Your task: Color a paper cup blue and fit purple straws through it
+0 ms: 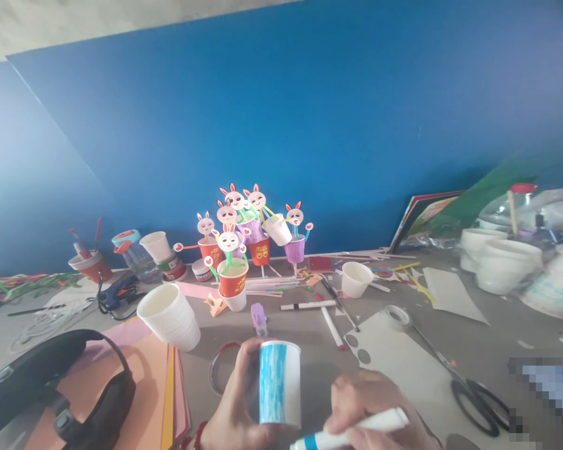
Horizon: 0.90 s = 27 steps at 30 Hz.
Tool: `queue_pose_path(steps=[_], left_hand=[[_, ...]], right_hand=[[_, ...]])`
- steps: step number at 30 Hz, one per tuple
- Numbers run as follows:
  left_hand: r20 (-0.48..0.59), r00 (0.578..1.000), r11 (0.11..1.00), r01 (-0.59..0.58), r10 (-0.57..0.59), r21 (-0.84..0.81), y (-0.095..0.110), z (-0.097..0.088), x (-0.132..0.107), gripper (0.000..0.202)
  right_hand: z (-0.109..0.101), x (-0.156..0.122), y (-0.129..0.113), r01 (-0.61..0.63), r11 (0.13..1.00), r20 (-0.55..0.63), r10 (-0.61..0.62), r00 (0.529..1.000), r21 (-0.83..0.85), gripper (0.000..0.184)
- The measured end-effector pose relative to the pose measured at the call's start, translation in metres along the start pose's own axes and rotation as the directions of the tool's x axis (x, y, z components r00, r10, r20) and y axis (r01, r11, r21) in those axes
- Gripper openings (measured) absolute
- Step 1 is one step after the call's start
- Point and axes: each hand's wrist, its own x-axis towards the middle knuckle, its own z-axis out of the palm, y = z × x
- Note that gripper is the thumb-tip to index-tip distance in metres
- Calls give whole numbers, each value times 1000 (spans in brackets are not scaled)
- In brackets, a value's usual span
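My left hand (pixel 234 406) is wrapped around a white paper cup (pixel 280 384) held upside down, one side of it coloured in blue strokes. My right hand (pixel 370 406) grips a white marker with a blue band (pixel 351 431), lying nearly level just right of the cup at the bottom edge. Both hands hover over the grey table (pixel 488 340) near its front.
A stack of white cups (pixel 169 315) lies on coloured paper sheets (pixel 150 387). Bunny cup figures (pixel 244 244) stand at the back. Scissors (pixel 478 397), a tape roll (pixel 396 315), markers (pixel 309 305), a glue stick (pixel 259 319), black headphones (pixel 51 387) and white bowls (pixel 502 262) are around.
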Motion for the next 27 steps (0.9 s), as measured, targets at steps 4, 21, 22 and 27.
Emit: queue_pose_path(steps=[4, 21, 22, 27], left_hand=[[4, 1000, 1000, 7, -7, 2, 0, 0, 0, 70], [36, 999, 996, -33, 36, -83, 0, 4, 0, 70], [29, 999, 997, -29, 31, -65, 0, 4, 0, 70], [8, 999, 998, -45, 45, -42, -1, 3, -1, 70]], right_hand=[[0, 3, 1, -18, 994, -72, 26, 997, 110, 23], [0, 6, 5, -111, 991, -128, 120, 985, 78, 23], [-1, 7, 5, -126, 990, -161, 134, 978, 60, 22], [-1, 8, 5, -165, 984, -217, 175, 960, 59, 22]])
